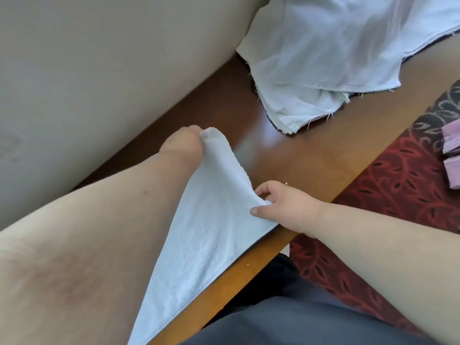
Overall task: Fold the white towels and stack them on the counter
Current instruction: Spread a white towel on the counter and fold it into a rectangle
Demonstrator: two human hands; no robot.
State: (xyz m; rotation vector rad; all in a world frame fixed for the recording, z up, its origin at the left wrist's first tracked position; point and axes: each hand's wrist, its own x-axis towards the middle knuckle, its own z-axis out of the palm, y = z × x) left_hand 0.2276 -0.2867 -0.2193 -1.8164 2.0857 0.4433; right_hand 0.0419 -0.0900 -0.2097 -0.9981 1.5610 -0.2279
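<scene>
Two hands (181, 143) (286, 207) pinching white terry towel (209, 220), taut

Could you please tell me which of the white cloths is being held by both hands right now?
The near terry towel, pinched by left hand and right hand; the thin frayed cloths lie untouched.

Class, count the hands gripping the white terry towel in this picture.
2: the left hand pinches the towel's far corner; the right hand pinches its edge by the counter's front.
</scene>
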